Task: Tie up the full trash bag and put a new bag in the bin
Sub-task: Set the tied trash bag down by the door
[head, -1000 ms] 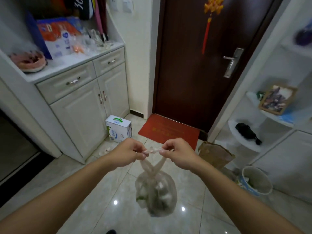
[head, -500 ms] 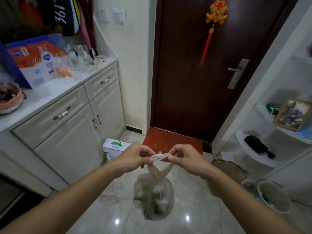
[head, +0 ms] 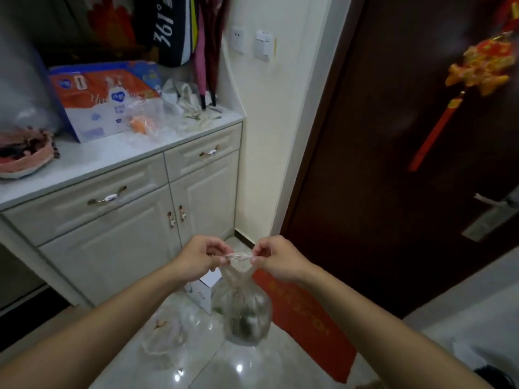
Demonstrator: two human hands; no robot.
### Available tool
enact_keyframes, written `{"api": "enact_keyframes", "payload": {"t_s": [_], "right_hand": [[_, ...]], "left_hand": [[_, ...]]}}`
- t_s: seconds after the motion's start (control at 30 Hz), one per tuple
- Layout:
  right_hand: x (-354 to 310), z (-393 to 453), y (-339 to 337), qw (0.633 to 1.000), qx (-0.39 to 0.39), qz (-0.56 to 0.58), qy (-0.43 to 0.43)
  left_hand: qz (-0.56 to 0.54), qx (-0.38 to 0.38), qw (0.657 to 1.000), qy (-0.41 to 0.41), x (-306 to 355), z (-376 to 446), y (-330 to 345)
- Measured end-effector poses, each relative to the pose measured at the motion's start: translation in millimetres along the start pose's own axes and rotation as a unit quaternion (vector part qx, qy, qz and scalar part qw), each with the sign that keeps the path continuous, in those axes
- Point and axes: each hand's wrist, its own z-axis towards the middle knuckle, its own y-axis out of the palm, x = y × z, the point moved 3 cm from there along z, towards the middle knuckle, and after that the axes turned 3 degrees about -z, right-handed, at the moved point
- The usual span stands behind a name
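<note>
Hands are both pinched tight on the twisted plastic ends of the trash bag [head: 243,310] — left hand [head: 200,258] has one end, right hand [head: 278,258] has the other, and a short strip of plastic is stretched level between the two grips. So each grip is closed narrow on bag plastic, fingers curled in.

Below that strip the two ends cross and gather into a neck, and the full clear bag hangs from it in the air, above the glossy tiled floor [head: 252,369]. You can see dark and greenish stuff inside through the plastic, can't tell what exactly.

Behind the bag on the floor sits a small white box [head: 203,293], and just left of it lies another crumpled clear bag [head: 165,338]. To the right is a red doormat [head: 309,318] in front of a dark brown door [head: 393,164] with a red and gold hanging ornament [head: 474,77] on it.

On the left stands a white cabinet [head: 126,220] — its top carries an orange and blue package [head: 104,102], some clear plastic and a pink basket [head: 25,153].
</note>
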Motion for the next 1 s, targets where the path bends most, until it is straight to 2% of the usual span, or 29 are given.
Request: {"api": "enact_keyframes", "payload": {"t_s": [0.2,0.47,0.67,1.0], "right_hand": [[29.3,96.2,-37.7,1.000,-0.009,-0.003,-0.014],[71.2,237.2,-57.0,0.999,-0.036,-0.029,0.005],[88.9,344.0,-46.9,0.996,-0.074,-0.037,0.037],[148.1,511.7,-11.2,0.983,-0.129,0.013,0.129]], "left_hand": [[-0.025,0.035,0.999,-0.028,4.9,93.7,-1.1],[0.007,0.004,1.000,-0.030,-8.2,243.0,-21.9],[0.011,-0.020,0.998,-0.063,-34.0,339.9,-58.6],[0.029,0.010,0.991,-0.129,-91.7,483.6,-103.1]]}}
